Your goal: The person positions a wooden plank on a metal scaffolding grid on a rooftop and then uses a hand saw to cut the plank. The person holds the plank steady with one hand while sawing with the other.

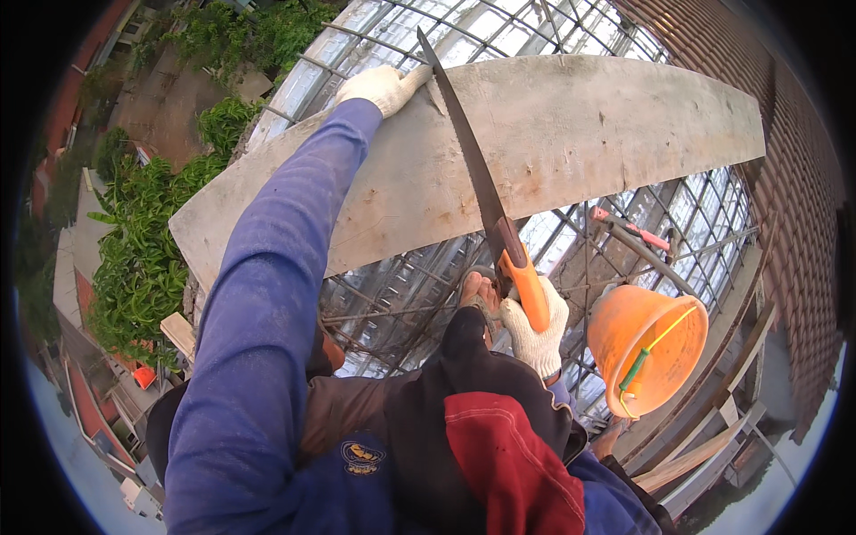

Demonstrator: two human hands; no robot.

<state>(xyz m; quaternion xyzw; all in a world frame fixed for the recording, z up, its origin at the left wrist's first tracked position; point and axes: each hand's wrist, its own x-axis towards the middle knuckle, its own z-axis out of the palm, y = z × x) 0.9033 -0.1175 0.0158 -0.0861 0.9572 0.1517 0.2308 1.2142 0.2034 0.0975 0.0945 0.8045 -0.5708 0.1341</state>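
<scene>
In a white knit glove, my right hand (538, 332) is closed round the orange handle of a handsaw (477, 169). The dark blade slants across a long grey wooden board (553, 134), its tip reaching past the far edge. My left hand (382, 89), gloved as well, grips the board at that far edge, just left of the blade; some of its fingers are hidden. A small split or notch shows in the board between that hand and the blade. The board lies over a grid of steel rebar (410, 312).
An orange bucket (615, 334) with a green-and-yellow handle tilts at the right, near a red-handled tool (629, 227). Shiny metal sheeting (481, 36) lies under the rebar. Roof tiles (802, 169) rise at the right; a drop to plants (147, 250) opens at the left. My bare foot (481, 292) rests near the saw handle.
</scene>
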